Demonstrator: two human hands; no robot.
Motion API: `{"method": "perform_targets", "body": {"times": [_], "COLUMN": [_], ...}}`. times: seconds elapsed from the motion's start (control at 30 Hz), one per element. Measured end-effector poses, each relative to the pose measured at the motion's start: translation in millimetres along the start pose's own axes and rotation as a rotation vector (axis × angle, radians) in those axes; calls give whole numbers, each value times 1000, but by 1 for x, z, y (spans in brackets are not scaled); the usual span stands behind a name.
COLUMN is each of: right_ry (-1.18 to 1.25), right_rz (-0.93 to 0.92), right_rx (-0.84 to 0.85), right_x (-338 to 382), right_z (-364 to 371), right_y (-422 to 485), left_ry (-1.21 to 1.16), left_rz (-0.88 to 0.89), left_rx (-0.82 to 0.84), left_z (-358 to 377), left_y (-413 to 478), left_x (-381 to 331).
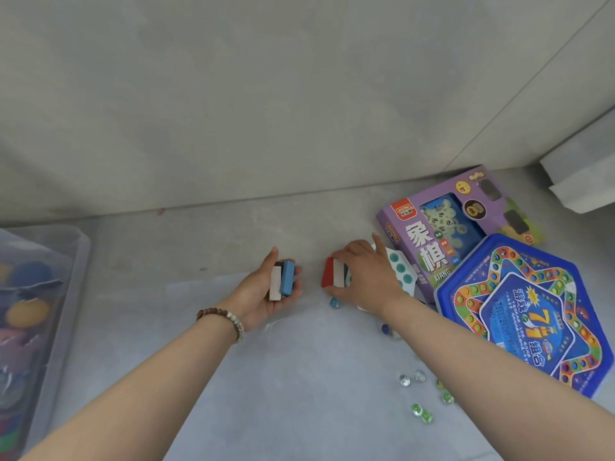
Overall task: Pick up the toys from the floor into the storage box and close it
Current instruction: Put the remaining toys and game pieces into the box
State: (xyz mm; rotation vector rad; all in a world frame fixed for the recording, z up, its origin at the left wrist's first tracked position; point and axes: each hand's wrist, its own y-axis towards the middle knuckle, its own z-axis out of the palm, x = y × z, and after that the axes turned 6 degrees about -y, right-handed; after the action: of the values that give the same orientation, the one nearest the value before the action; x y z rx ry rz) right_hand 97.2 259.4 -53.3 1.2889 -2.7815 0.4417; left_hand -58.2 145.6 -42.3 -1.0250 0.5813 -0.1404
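Our left hand [266,291]: fingers curled round white and blue blocks [282,280]. Our right hand [364,277]: fingers grasp red and white blocks [332,272]. At 9 o'clock, storage box [81,251], rim well apart, bare floor [199,247] between. At 2 o'clock, purple box [429,247], which we read as "XIANG". At 5 o'clock, marbles [417,409].

Both bare forearms reach forward from the lower corners and draw toward each other in the middle. The left hand [256,296] is turned palm up, the thumb raised, the fingers curled round blue and white blocks [281,281] that lie across the palm. A bead bracelet [221,319] circles the left wrist. The right hand [366,277] is turned palm down, low to the floor, gripping red and white blocks [332,272] between thumb and fingers, with one finger pointing away. The two hands are near each other, not touching.
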Motion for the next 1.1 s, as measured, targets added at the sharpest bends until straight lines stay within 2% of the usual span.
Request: {"method": "perform_targets", "body": {"times": [0.13, 0.23, 0.3, 0.4, 0.47, 0.57, 0.67, 0.83, 0.93, 1.03, 1.1], "right_ry": [50, 265, 338, 306, 381, 689, 810, 1213, 1301, 1298, 1227], "right_rz": [16, 74, -24, -223, -216, -134, -95, -27, -97, -112, -84], "right_rx": [5, -112, -181, -172, -141, -58, 73, 477, 608, 642, 630], "right_x": [-3, 9, 29, 65, 84, 111, 147, 267, 351, 420, 452], "right_z": [0, -12, -28, -56, -78, -119, -163, -222, -225, -210, -199], "right_y": [-2, -2, -3, -7, -9, -16, -22, -35, -44, -54, -64], "left_ry": [-55, -62, -29, 1, -2, 2, 173, 607, 629, 530, 494], "left_rz": [-45, -101, -142, -149, -99, 58, 261, 607, 613, 573, 487], "left_rx": [24, 59, 145, 269, 269, 207, 100, -125, -225, -353, -351], "left_z": [-11, -15, -14, -6, -1, -8, -26, -93, -158, -223, -257], "left_y": [-2, -4, -8, -27, -53, -103, -164, -275, -331, -366, -382], "left_x": [-2, -1, -1, -11, -27, -65, -103, -137, -139, -133, -124]}}
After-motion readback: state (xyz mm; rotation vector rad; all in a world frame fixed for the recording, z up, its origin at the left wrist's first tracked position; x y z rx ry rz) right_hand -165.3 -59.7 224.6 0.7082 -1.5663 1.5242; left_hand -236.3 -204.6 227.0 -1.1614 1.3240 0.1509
